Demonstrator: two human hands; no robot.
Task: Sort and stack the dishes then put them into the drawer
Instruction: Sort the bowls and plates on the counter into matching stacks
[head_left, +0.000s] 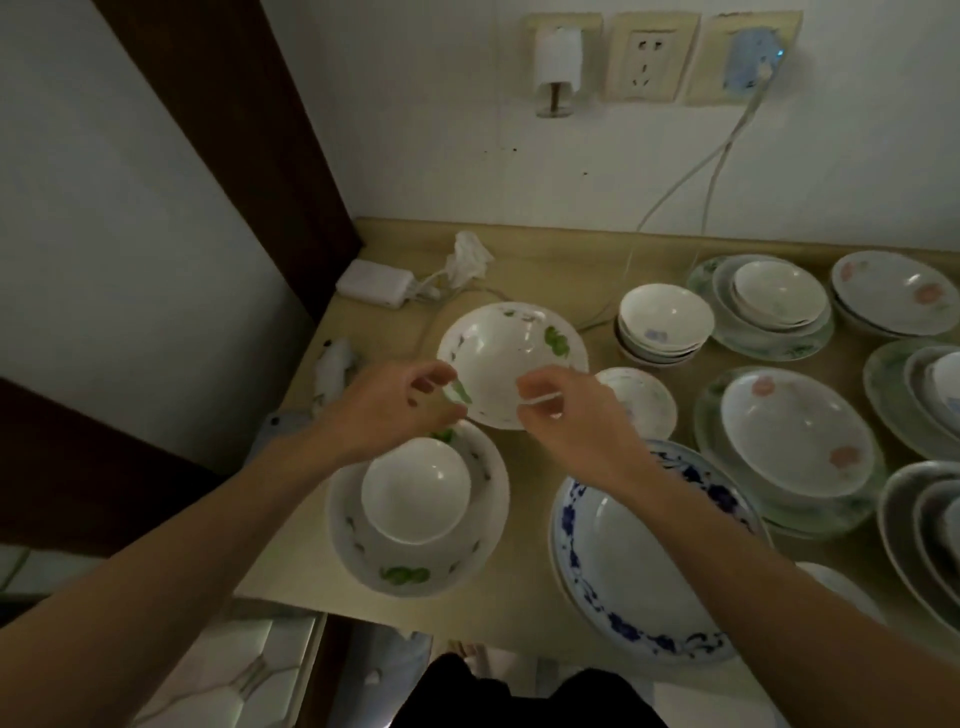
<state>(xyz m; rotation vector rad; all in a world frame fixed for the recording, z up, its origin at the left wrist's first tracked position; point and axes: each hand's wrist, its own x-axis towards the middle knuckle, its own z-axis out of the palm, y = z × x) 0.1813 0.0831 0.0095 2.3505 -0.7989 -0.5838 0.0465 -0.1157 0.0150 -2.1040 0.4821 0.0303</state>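
Pinching the green-leaf bowl (511, 358) by its rim, left hand (395, 405) and right hand (571, 415); stacks half-sorted, drawer untouched.

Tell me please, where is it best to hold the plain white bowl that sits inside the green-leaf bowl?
Probably grip the white bowl by its rim, from above: it sits upright inside the green-leaf bowl, so its sides are partly enclosed and only the rim stands free.
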